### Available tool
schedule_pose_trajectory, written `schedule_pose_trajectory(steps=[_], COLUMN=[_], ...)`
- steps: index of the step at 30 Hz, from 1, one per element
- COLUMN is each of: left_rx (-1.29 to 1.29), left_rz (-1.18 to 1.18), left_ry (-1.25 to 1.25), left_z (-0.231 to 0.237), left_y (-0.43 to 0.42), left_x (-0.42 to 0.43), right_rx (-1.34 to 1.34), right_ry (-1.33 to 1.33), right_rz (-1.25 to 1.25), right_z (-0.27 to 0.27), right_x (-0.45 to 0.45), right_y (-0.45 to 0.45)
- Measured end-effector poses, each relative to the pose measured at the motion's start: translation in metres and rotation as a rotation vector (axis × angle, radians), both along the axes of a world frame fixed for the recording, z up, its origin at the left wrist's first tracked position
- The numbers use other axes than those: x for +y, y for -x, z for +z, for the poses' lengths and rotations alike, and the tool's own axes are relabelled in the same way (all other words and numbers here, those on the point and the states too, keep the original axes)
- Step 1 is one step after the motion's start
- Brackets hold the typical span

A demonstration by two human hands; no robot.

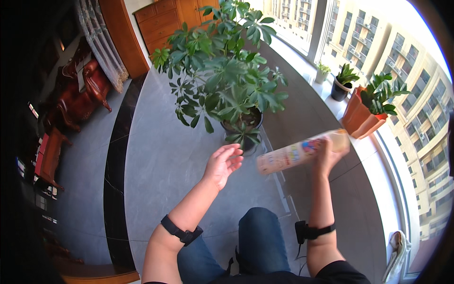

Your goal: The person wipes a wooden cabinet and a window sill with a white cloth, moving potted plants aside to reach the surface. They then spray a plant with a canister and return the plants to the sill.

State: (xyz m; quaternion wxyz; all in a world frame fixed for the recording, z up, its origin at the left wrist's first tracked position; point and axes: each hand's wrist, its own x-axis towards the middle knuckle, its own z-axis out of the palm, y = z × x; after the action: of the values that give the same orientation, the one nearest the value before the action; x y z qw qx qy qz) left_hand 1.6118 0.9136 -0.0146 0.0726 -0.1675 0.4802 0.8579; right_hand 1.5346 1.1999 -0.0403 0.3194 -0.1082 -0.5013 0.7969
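Observation:
My right hand (330,156) grips a pale cylindrical container (287,156) with coloured print, held tilted and blurred by motion. One end of it points left, towards the middle of the view. My left hand (224,164) holds nothing; its fingers are apart and slightly curled, just below the lowest leaves of a large potted plant (227,78). The plant's dark pot (252,143) stands on the grey floor, partly hidden by leaves.
On the windowsill at the right stand a terracotta-coloured planter (361,115), a black pot (340,90) and a small pale pot (321,76). A cloth (396,255) lies at lower right. A wooden drawer cabinet (159,23) and a carved armchair (88,83) are farther off.

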Motion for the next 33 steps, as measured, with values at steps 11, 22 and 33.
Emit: schedule_pose_trajectory(steps=[11, 22, 33], left_rx=[-0.079, 0.388, 0.333], left_rz=[0.748, 0.647, 0.549], left_ry=[-0.073, 0.296, 0.418], left_z=[-0.079, -0.067, -0.064], left_y=[0.001, -0.015, -0.032], left_x=[-0.112, -0.066, -0.048], right_rx=[-0.095, 0.097, 0.083], right_ry=[0.339, 0.935, 1.017], right_rz=[0.377, 0.237, 0.043], right_z=[-0.083, -0.129, -0.131], right_x=[-0.152, -0.202, -0.176], right_y=[0.047, 0.09, 0.064])
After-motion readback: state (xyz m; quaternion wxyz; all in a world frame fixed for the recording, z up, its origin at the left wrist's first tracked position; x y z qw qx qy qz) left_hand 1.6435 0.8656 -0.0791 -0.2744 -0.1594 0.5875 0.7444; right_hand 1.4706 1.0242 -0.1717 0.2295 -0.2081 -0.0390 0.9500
